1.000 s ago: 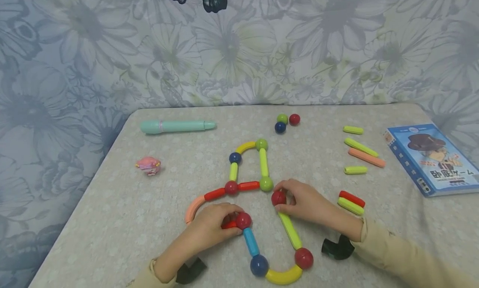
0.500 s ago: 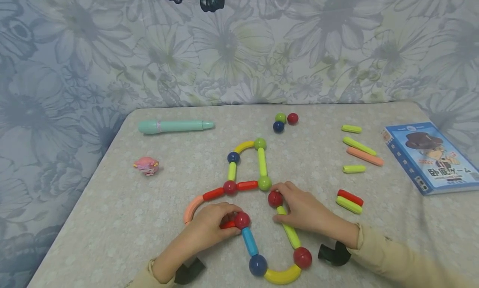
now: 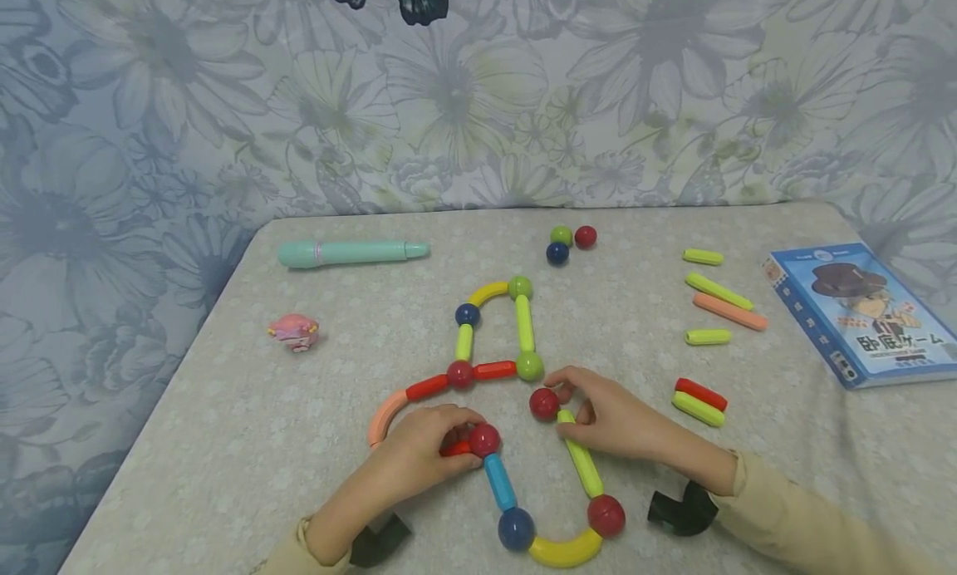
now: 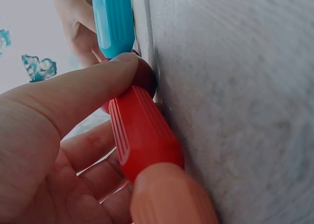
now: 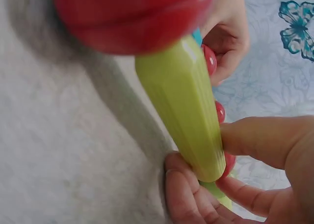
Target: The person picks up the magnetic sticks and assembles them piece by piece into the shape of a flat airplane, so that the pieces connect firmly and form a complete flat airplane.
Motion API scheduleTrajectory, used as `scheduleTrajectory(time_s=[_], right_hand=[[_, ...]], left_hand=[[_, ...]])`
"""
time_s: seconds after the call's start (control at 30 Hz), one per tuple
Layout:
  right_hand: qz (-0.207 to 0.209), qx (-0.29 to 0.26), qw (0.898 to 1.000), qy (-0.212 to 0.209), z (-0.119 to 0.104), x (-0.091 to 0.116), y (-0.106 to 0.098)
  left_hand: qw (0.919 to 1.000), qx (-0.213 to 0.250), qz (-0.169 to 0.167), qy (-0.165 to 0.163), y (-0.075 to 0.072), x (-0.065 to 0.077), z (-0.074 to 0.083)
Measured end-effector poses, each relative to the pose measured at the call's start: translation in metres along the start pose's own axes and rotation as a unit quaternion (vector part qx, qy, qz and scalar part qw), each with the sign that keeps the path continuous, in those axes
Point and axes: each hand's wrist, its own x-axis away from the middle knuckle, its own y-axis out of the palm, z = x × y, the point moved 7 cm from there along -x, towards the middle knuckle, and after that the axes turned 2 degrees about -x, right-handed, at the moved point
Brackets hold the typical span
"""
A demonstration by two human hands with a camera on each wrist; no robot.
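My left hand pinches a red ball, its thumb across the ball in the left wrist view. A red magnetic stick and a blue stick join that ball. My right hand holds the upper end of a long lime-green stick between thumb and fingers. Beside that end sits another red ball, near the index fingertip; whether it touches the stick I cannot tell. The stick's lower end meets a larger red ball, linked by a yellow curved piece to a blue ball.
Joined sticks and balls continue upward past a green ball. Loose balls lie at the back, loose sticks and a blue box at right. A mint pen-shaped object and pink toy lie left.
The upper right red ball has shifted slightly left and down, off the lime-green stick's tip. My right thumb and fingers have changed position around that stick end. The left hand stays put.
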Motion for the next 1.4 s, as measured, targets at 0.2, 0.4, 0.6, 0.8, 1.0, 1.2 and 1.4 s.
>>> scheduleTrajectory(time_s=[0.2, 0.4, 0.6, 0.8, 1.0, 1.2, 1.4], right_hand=[[-0.006, -0.039, 0.999, -0.003, 0.003, 0.003, 0.000], [-0.031, -0.081, 0.996, 0.000, 0.005, 0.005, 0.003], [-0.046, -0.083, 0.996, 0.002, 0.006, 0.005, 0.003], [-0.039, -0.086, 0.995, 0.009, 0.007, 0.006, 0.003], [-0.033, -0.088, 0.995, 0.013, 0.007, 0.009, 0.001], [-0.028, -0.103, 0.994, 0.016, 0.011, 0.009, 0.004], [-0.013, -0.098, 0.995, 0.015, 0.010, 0.007, 0.003]], left_hand=[[1.0000, 0.002, 0.002, -0.001, -0.001, 0.001, 0.000], [1.0000, 0.005, 0.002, -0.007, -0.001, 0.001, -0.001], [0.9999, 0.011, -0.006, -0.004, -0.006, 0.003, 0.000], [0.9985, 0.005, 0.051, -0.017, -0.044, 0.006, -0.006], [0.9924, -0.113, 0.033, -0.036, -0.063, -0.017, -0.009], [0.9874, -0.150, -0.042, -0.031, -0.043, -0.044, -0.013], [0.9913, -0.127, -0.025, -0.027, -0.041, -0.049, -0.014]])
